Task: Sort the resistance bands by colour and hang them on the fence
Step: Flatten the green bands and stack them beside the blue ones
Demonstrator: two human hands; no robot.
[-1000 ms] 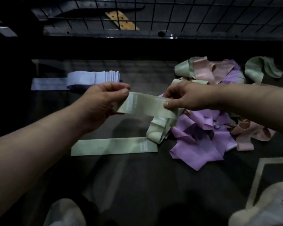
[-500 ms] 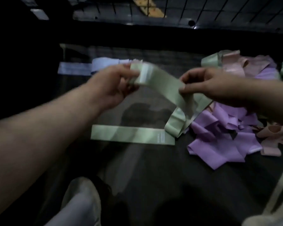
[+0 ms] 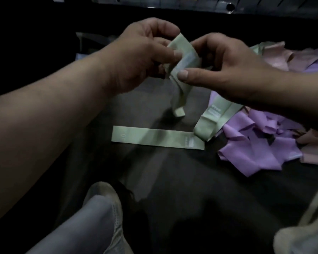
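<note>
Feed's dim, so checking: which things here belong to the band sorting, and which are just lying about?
Job: folded green band pinched by left hand and right hand; flat green band; looped green band; purple bands; pink bands; fence rail.
Not the job: left shoe; right shoe; dark floor.
</note>
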